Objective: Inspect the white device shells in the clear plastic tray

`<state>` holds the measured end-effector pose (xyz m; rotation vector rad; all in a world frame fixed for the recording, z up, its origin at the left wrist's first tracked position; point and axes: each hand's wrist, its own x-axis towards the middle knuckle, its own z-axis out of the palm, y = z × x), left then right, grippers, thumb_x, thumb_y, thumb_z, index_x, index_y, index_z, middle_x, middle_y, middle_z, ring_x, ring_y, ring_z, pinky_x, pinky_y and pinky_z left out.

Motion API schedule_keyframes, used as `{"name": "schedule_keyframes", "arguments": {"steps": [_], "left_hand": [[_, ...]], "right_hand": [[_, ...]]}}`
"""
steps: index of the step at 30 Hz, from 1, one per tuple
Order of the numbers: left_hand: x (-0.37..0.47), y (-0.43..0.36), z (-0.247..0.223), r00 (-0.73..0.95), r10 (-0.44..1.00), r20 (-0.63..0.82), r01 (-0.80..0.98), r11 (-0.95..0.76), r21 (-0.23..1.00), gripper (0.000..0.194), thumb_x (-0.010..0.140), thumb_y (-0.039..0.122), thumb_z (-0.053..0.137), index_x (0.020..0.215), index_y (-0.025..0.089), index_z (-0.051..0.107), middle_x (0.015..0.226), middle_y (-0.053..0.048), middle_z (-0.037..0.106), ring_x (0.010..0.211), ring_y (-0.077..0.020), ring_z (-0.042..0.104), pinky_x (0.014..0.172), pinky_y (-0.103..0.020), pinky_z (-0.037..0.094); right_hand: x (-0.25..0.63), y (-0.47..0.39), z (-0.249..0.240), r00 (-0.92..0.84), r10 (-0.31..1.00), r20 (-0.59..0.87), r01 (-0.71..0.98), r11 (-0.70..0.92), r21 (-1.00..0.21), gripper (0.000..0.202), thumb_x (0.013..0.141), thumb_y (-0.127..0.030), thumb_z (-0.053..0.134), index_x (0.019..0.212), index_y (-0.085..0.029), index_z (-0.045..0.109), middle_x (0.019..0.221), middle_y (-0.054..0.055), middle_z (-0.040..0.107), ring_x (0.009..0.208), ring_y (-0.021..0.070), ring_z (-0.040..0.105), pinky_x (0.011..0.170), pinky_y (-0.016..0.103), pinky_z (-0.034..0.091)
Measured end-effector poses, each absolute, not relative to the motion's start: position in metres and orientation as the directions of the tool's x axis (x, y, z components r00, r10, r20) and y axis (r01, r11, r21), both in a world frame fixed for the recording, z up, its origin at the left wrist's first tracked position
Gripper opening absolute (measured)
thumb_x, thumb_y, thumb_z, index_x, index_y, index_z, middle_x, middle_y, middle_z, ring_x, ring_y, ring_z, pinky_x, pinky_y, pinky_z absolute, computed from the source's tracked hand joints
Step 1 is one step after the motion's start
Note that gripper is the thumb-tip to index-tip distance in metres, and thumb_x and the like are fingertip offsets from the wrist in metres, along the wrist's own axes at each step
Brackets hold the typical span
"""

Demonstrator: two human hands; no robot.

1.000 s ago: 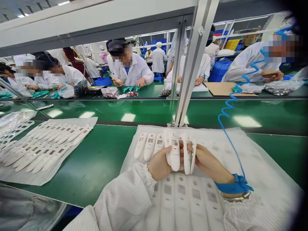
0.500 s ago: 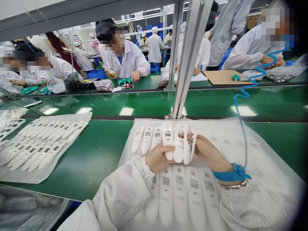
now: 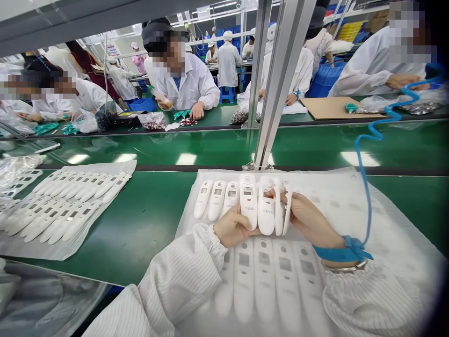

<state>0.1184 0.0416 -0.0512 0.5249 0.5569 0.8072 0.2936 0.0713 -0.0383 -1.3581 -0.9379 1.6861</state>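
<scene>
Where the white shells (image 3: 266, 215) overlapped before, they're fanned out now. Left fingers (image 3: 242, 219) pinch one, right fingers (image 3: 296, 200) curl around others.

Hands (image 3: 231, 227): two. Held white shells (image 3: 267, 213): four. Coiled cord (image 3: 365, 187): one.

**Clearance Over the Bench**

Passage: green benchtop (image 3: 150, 206) between left sheet (image 3: 58, 254) and right sheet (image 3: 351, 210); left sleeve (image 3: 182, 276) crosses its near corner. Obstructions: metal post (image 3: 280, 84) behind right sheet; blue cord (image 3: 366, 187) rising from right wrist; upright, held white shells (image 3: 266, 213).
</scene>
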Motion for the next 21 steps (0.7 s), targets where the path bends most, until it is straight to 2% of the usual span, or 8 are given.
{"name": "schedule_keyframes", "arguments": {"steps": [5,8,10,12,15,18,21], "left_hand": [[0.114,0.045,-0.052,0.657,0.73,-0.186,-0.576,0.646,0.501,0.062,0.059,0.006,0.047,0.119,0.014,0.057,0.119,-0.012,0.063,0.114,-0.0331,0.055,0.097,-0.054,0.041],[0.113,0.045,-0.05,0.678,0.713,-0.179,-0.594,0.675,0.438,0.056,0.066,0.012,0.045,0.12,0.012,0.056,0.123,-0.013,0.061,0.12,-0.0345,0.05,0.1,-0.057,0.038],[0.113,0.045,-0.049,0.681,0.71,-0.179,-0.591,0.677,0.439,0.052,0.068,0.013,0.046,0.119,0.013,0.057,0.122,-0.013,0.061,0.12,-0.0341,0.05,0.1,-0.057,0.038],[0.115,0.044,-0.048,0.659,0.726,-0.196,-0.571,0.653,0.498,0.05,0.067,0.01,0.05,0.116,0.014,0.059,0.119,-0.012,0.062,0.117,-0.0328,0.052,0.099,-0.055,0.041],[0.119,0.04,-0.05,0.544,0.789,-0.285,-0.488,0.574,0.657,0.043,0.067,0.007,0.063,0.11,0.015,0.063,0.111,-0.012,0.066,0.109,-0.0303,0.058,0.094,-0.05,0.045],[0.123,0.037,-0.054,0.427,0.838,-0.339,-0.392,0.51,0.766,0.039,0.066,0.017,0.075,0.103,0.014,0.066,0.104,-0.012,0.068,0.101,-0.0281,0.061,0.087,-0.043,0.05],[0.125,0.036,-0.055,0.366,0.863,-0.347,-0.365,0.477,0.8,0.041,0.062,0.022,0.08,0.099,0.013,0.067,0.1,-0.011,0.069,0.096,-0.0273,0.063,0.081,-0.04,0.052]], "right_hand": [[0.295,0.071,-0.038,-0.123,0.905,-0.407,-0.055,-0.415,-0.908,0.023,0.065,-0.028,0.065,0.084,-0.017,0.071,0.076,0.003,0.067,0.067,0.014,0.056,0.054,0.021,0.043],[0.294,0.07,-0.037,-0.108,0.908,-0.405,-0.043,-0.411,-0.911,0.022,0.064,-0.031,0.069,0.08,-0.016,0.07,0.078,0.004,0.067,0.068,0.0148,0.056,0.055,0.022,0.043],[0.293,0.07,-0.035,-0.094,0.908,-0.408,-0.035,-0.413,-0.91,0.022,0.062,-0.031,0.069,0.079,-0.016,0.07,0.076,0.003,0.067,0.068,0.0148,0.056,0.054,0.022,0.042],[0.292,0.069,-0.034,-0.089,0.909,-0.408,-0.041,-0.412,-0.91,0.023,0.061,-0.029,0.069,0.08,-0.017,0.071,0.076,0.003,0.067,0.067,0.015,0.056,0.053,0.022,0.042],[0.293,0.069,-0.035,-0.098,0.913,-0.395,-0.062,-0.402,-0.914,0.024,0.06,-0.029,0.07,0.08,-0.017,0.071,0.075,0.002,0.066,0.064,0.0138,0.054,0.052,0.022,0.04],[0.293,0.07,-0.038,-0.109,0.921,-0.374,-0.066,-0.382,-0.922,0.026,0.059,-0.03,0.073,0.081,-0.016,0.071,0.076,0.002,0.067,0.06,0.0121,0.052,0.048,0.021,0.036],[0.291,0.069,-0.04,-0.113,0.935,-0.335,-0.049,-0.342,-0.938,0.027,0.061,-0.031,0.072,0.084,-0.017,0.071,0.082,0.003,0.068,0.067,0.0155,0.057,0.055,0.024,0.042]]}}
